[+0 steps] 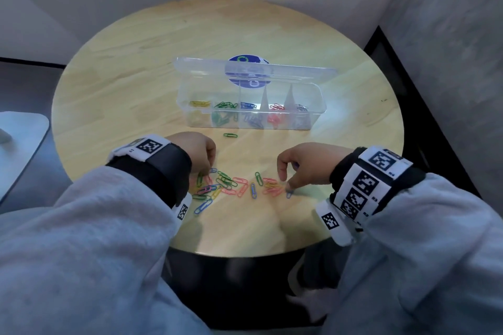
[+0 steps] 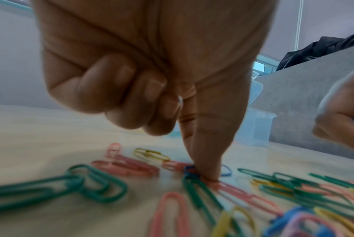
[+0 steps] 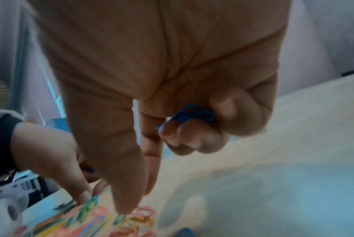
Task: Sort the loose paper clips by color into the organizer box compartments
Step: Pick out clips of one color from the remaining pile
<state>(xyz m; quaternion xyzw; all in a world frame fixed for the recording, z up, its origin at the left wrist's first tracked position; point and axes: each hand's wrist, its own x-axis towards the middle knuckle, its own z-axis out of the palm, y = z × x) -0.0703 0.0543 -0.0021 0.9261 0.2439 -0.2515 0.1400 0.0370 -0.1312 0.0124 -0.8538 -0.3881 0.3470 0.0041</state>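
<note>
Right hand (image 3: 172, 72) curled round blue clips (image 3: 190, 113); left hand (image 2: 151, 64) pinching blue clip (image 2: 190, 172) among mixed-colour clips (image 1: 231, 185).

We see dim, cool indoor light. A pale glare patch sits on the round table (image 1: 340, 117) beside the clear organizer box (image 1: 249, 106). The head view bends strongly at its edges. Both wrist views are soft: the paper clips (image 2: 95, 184) nearest the lens smear, and the right wrist view is blurred throughout.
</note>
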